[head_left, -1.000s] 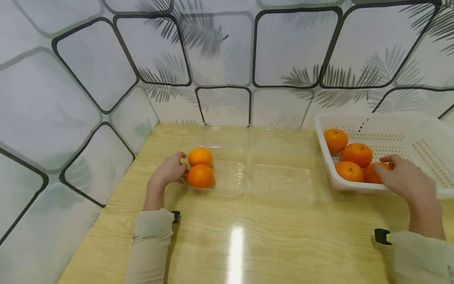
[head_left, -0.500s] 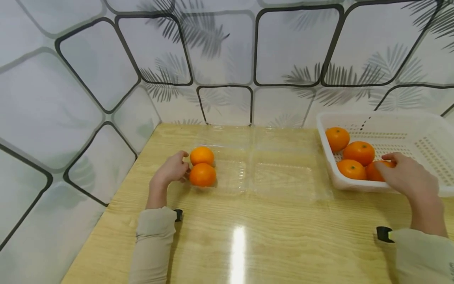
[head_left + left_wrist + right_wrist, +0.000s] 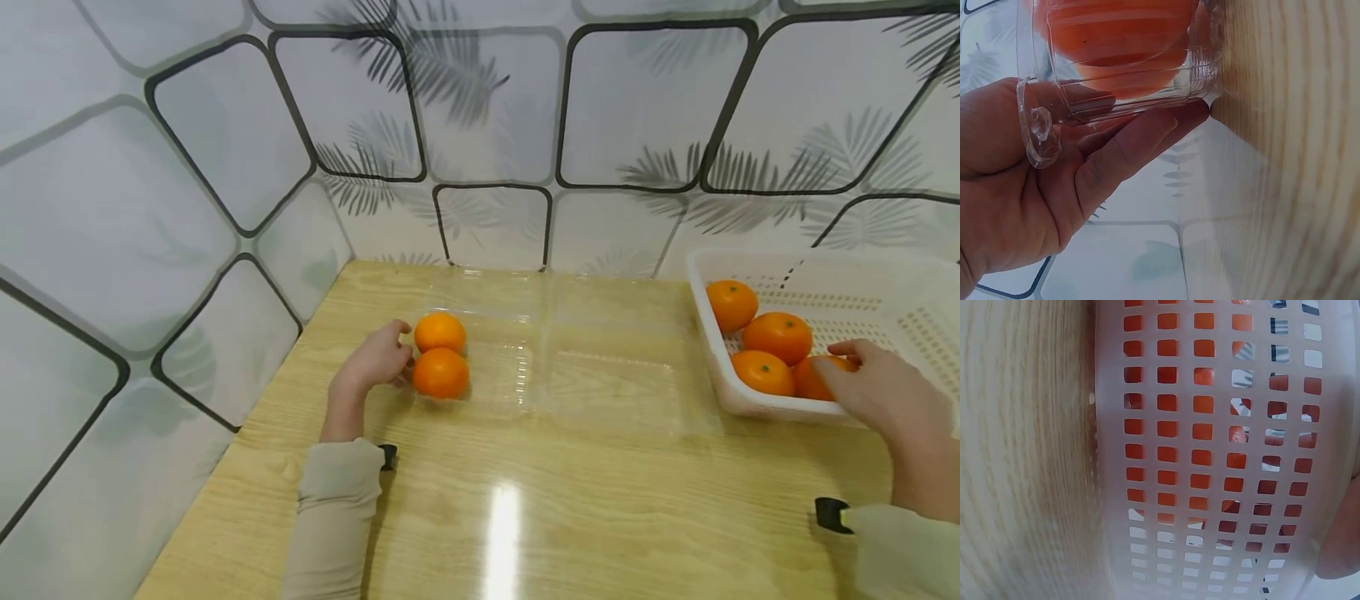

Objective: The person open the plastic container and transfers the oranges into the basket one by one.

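In the head view, two oranges [image 3: 440, 373] sit one behind the other at the left end of a clear plastic container [image 3: 615, 379]. My left hand [image 3: 375, 357] holds that container's left side. In the left wrist view, its fingers [image 3: 1125, 147] lie along the outside of the clear wall, and the thumb shows through the plastic. At the right, my right hand [image 3: 892, 387] reaches into a white basket [image 3: 720, 379] and grips an orange [image 3: 813, 381] at the near side. The basket's perforated wall mostly hides this grip in the right wrist view.
Several other oranges [image 3: 777, 337] lie in the left part of the basket. The container has separate compartments and stands on a wooden table [image 3: 600, 508]. A patterned wall covering [image 3: 487, 108] rises behind and along the left side of the table.
The head view has shifted, so everything appears slightly farther right. Both hands keep nearly the same places, the left at the container and the right on the orange in the basket.
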Available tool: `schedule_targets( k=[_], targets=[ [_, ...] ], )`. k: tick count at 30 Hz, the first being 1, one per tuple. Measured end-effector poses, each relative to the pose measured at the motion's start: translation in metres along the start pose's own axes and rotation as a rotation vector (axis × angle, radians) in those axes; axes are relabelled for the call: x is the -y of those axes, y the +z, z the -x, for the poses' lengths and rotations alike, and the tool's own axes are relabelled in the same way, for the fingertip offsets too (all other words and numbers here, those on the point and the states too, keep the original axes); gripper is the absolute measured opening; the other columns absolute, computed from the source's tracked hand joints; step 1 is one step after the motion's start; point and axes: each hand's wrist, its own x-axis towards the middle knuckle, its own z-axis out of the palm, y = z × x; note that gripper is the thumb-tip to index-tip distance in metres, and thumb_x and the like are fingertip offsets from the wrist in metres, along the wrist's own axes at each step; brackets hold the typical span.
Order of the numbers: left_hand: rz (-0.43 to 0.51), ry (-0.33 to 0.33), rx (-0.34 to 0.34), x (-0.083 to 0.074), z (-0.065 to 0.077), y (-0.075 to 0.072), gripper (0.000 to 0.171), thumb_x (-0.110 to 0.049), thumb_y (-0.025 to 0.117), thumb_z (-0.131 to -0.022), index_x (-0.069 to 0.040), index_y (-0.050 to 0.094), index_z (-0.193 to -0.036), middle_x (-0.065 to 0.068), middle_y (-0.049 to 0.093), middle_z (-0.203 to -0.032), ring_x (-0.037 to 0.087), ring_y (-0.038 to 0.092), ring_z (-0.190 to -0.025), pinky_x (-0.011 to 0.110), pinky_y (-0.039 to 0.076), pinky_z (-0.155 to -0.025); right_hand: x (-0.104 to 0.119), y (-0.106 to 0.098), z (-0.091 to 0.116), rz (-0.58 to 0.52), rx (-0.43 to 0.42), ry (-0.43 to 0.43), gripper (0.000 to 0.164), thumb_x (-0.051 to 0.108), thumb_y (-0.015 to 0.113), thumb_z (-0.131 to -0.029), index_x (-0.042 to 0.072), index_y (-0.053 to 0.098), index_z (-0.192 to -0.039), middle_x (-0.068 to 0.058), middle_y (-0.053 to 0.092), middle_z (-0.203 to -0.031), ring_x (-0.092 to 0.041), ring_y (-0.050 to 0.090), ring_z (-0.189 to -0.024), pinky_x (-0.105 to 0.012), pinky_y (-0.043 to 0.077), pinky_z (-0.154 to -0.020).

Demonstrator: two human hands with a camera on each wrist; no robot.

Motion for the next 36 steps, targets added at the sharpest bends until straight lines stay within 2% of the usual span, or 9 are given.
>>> schedule_targets(
  k=[3,7,12,18,23,30,36],
  targets=[
    [-0.001,0.003,-0.003,-0.0017,-0.0011,-0.0013,0.046,-0.007,0.039,-0.101,0.005,0.034,-0.145,0.022,0.064,-0.104,0.026,0.066,-0.080,0.034,0.057,-0.067,0.0007,-0.0017,-0.0001,-0.004,-0.008,-0.007,0.066,0.047,0.037,-0.099,-0.009,0.041,-0.134,-0.042,0.044,-0.125,-0.056,0.050,-0.100,-0.062,0.041,-0.074],
    [-0.002,-0.004,0.008,-0.0040,-0.0016,-0.0027,0.046,-0.007,0.039,-0.102,0.005,0.033,-0.146,0.022,0.064,-0.106,0.025,0.066,-0.080,0.034,0.057,-0.067,0.0010,-0.0033,0.0015,-0.023,0.024,-0.004,0.065,0.043,0.037,-0.100,-0.013,0.038,-0.134,-0.046,0.039,-0.126,-0.060,0.045,-0.103,-0.067,0.039,-0.081],
    [-0.012,0.027,-0.010,-0.0087,-0.0025,-0.0029,0.046,-0.007,0.038,-0.101,0.005,0.034,-0.145,0.023,0.064,-0.105,0.025,0.064,-0.074,0.034,0.056,-0.064,-0.0007,-0.0031,0.0041,-0.056,0.015,0.004,0.064,0.041,0.035,-0.101,-0.015,0.035,-0.134,-0.047,0.035,-0.126,-0.063,0.040,-0.106,-0.069,0.035,-0.088],
    [-0.008,0.001,0.003,-0.0063,-0.0002,-0.0017,0.046,-0.007,0.038,-0.101,0.005,0.034,-0.146,0.023,0.063,-0.104,0.023,0.062,-0.070,0.033,0.056,-0.064,0.0004,-0.0003,0.0034,-0.056,0.035,0.006,0.065,0.040,0.035,-0.101,-0.015,0.034,-0.135,-0.047,0.036,-0.126,-0.061,0.041,-0.105,-0.069,0.036,-0.087],
    [0.003,0.004,-0.014,-0.0022,0.0001,-0.0003,0.045,-0.007,0.038,-0.102,0.005,0.034,-0.145,0.022,0.063,-0.102,0.023,0.062,-0.072,0.035,0.057,-0.065,0.0026,-0.0003,0.0026,-0.024,0.003,-0.004,0.062,0.040,0.036,-0.100,-0.013,0.038,-0.133,-0.045,0.040,-0.126,-0.059,0.046,-0.103,-0.067,0.039,-0.082],
    [0.003,-0.001,0.002,-0.0019,-0.0006,0.0003,0.046,-0.007,0.036,-0.102,0.005,0.033,-0.146,0.022,0.063,-0.108,0.024,0.065,-0.078,0.035,0.057,-0.066,0.0020,-0.0015,0.0046,0.000,0.008,0.019,0.063,0.042,0.037,-0.099,-0.011,0.039,-0.134,-0.044,0.040,-0.128,-0.061,0.047,-0.104,-0.066,0.040,-0.078],
    [-0.007,-0.003,0.001,-0.0027,-0.0006,-0.0003,0.046,-0.006,0.037,-0.102,0.005,0.033,-0.146,0.021,0.063,-0.106,0.023,0.064,-0.075,0.034,0.057,-0.066,0.0000,0.0003,0.0027,0.010,0.010,0.032,0.064,0.044,0.036,-0.099,-0.007,0.040,-0.136,-0.043,0.040,-0.131,-0.059,0.048,-0.104,-0.065,0.041,-0.074]
  ],
)
